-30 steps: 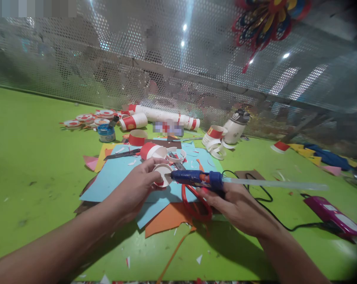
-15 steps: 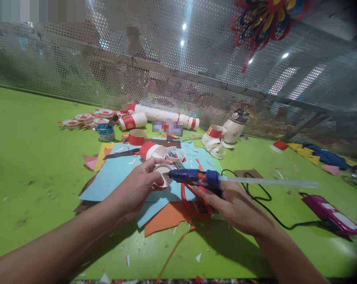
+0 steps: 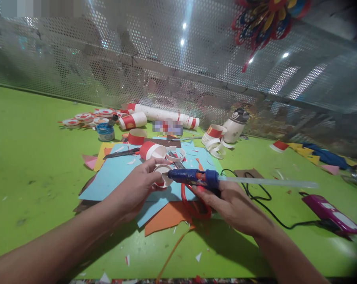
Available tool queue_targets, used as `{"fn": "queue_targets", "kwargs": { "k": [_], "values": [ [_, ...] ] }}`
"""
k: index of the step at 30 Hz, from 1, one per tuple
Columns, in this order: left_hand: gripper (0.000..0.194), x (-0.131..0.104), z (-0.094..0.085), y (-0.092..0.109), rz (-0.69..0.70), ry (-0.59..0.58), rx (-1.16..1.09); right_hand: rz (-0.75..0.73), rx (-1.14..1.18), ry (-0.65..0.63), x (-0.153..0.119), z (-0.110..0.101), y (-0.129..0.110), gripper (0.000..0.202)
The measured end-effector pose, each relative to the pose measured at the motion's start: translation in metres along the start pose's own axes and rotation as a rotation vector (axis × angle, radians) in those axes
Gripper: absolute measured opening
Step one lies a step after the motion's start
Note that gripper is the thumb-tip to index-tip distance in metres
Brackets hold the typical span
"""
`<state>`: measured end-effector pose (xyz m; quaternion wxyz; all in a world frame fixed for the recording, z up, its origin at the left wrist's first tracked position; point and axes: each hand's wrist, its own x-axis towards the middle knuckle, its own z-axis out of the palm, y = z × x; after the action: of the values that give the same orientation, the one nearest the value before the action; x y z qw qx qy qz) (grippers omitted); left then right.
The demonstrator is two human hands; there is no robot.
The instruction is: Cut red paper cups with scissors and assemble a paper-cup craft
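Between thumb and fingers, my left hand point(image 3: 143, 179) pinches a small white paper ring point(image 3: 166, 180) with a red patch, its opening turned towards me. My right hand point(image 3: 228, 201) is wrapped round a blue glue gun point(image 3: 193, 177), whose tip reaches into the ring's opening. A long clear glue stick point(image 3: 270, 182) sticks out of the gun's back end. Under the gun lie scissors with red handles point(image 3: 200, 215). Light blue paper point(image 3: 104, 183) is spread beneath my left hand, and a cut red and white cup point(image 3: 151, 151) lies just beyond it.
On the green table point(image 3: 33, 173) stand a blue jar point(image 3: 105, 132), a white bottle point(image 3: 234, 126) and cut cup rings point(image 3: 214, 138). A dark knife point(image 3: 122, 154) lies on the paper. At the right, a black cable point(image 3: 273, 213) runs to a purple device point(image 3: 332, 215).
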<state>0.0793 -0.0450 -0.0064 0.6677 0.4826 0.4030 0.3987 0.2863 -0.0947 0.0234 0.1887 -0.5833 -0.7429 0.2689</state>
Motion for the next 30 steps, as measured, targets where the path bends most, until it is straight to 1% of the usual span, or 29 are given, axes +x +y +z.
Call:
{"fn": "queue_targets", "kwargs": {
  "k": [7, 11, 18, 24, 26, 29, 30],
  "values": [
    [0.037, 0.0, -0.0021, -0.0019, -0.009, -0.001, -0.016, 0.024, -0.012, -0.012, -0.0019, -0.0016, 0.0028, 0.035],
    [0.035, -0.0008, -0.0008, 0.0002, -0.006, 0.004, -0.005, -0.009, -0.019, -0.007, -0.0012, -0.0003, 0.0007, 0.031],
    [0.037, 0.0015, -0.001, -0.001, -0.002, -0.003, -0.024, 0.011, -0.029, 0.0, -0.0011, -0.0034, -0.0012, 0.036],
    [0.036, 0.0012, -0.0014, 0.0008, -0.003, 0.009, -0.055, 0.04, -0.015, -0.042, -0.0053, -0.0086, -0.003, 0.035],
    [0.035, 0.0001, -0.0009, 0.0023, -0.004, 0.015, -0.067, 0.017, -0.011, -0.016, -0.0059, -0.0093, -0.0019, 0.033],
    [0.033, -0.0002, -0.0009, 0.0036, -0.018, 0.038, -0.095, -0.044, 0.01, 0.067, -0.0057, -0.0098, 0.0017, 0.028],
    [0.032, 0.0001, -0.0012, 0.0036, -0.024, 0.042, -0.1, -0.055, 0.036, 0.076, -0.0054, -0.01, 0.0031, 0.027]
  ]
}}
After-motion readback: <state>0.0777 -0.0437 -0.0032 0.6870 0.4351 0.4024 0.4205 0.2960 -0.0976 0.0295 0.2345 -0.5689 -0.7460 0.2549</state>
